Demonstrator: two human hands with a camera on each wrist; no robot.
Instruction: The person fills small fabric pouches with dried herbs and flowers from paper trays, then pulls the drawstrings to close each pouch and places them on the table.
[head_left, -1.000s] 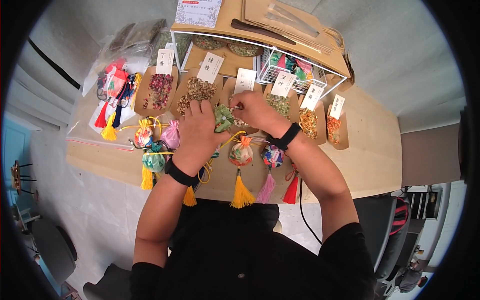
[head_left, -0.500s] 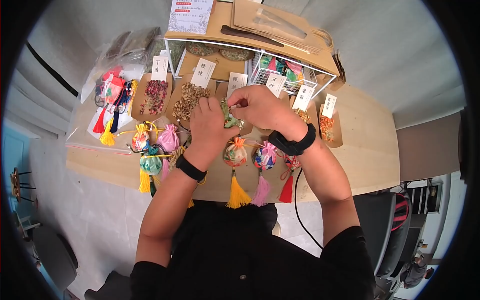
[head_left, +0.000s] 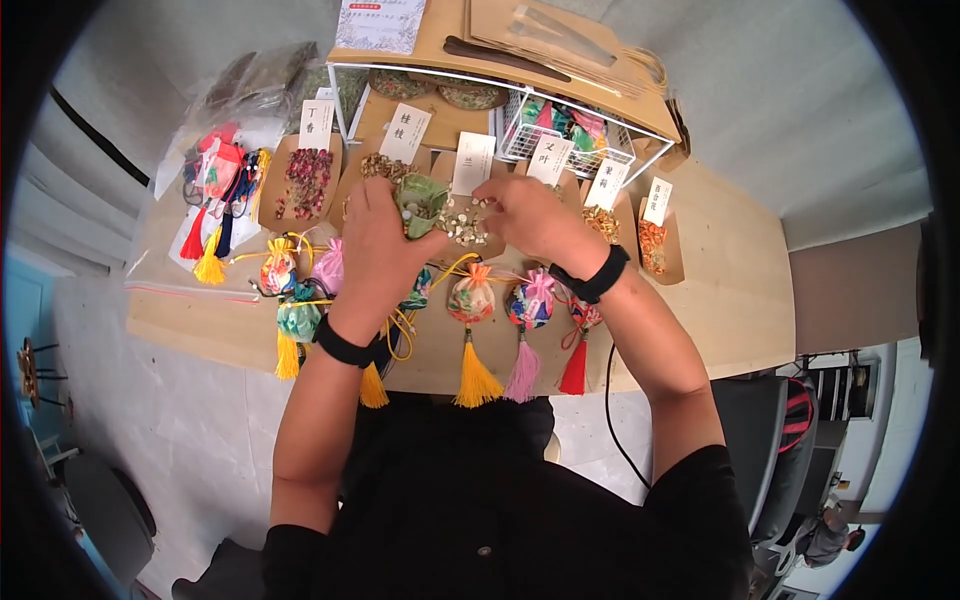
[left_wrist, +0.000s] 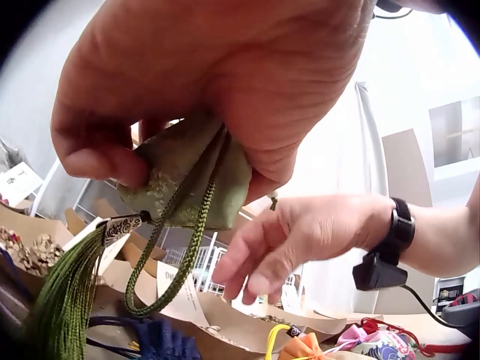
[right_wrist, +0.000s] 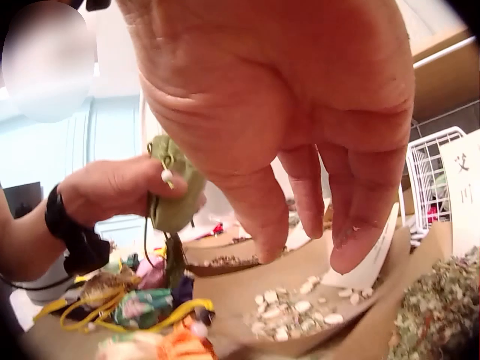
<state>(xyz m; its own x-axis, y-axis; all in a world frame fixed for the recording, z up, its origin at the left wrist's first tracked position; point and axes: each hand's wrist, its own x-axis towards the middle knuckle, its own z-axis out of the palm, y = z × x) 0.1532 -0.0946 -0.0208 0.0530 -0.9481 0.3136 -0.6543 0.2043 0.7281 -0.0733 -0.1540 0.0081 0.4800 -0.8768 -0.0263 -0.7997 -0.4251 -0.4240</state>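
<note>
My left hand (head_left: 380, 245) grips a small green drawstring pouch (head_left: 420, 200), its mouth open with dried bits inside. From the pouch hang a green cord loop (left_wrist: 199, 240) and a green tassel (left_wrist: 67, 300), both in the left wrist view. My right hand (head_left: 535, 220) hovers over a brown paper tray (right_wrist: 225, 300) of pale, flat dried pieces (right_wrist: 292, 315). Its thumb and fingers point down, apart from each other, with nothing seen between them. A white label card (head_left: 473, 165) stands at that tray's back.
Labelled trays line the table: red buds (head_left: 307, 180), brown chunks (head_left: 385, 168), green leaves (right_wrist: 439, 307) and orange petals (head_left: 652, 245). Finished-looking tasselled sachets (head_left: 472, 292) lie along the front edge. Behind stands a wooden shelf (head_left: 420, 60) with a wire basket (head_left: 515, 135).
Before, both hands met at the pouch, the right fingers at its mouth. Now the left hand has carried the pouch left, and the right hand is apart from it, over the pale pieces.
</note>
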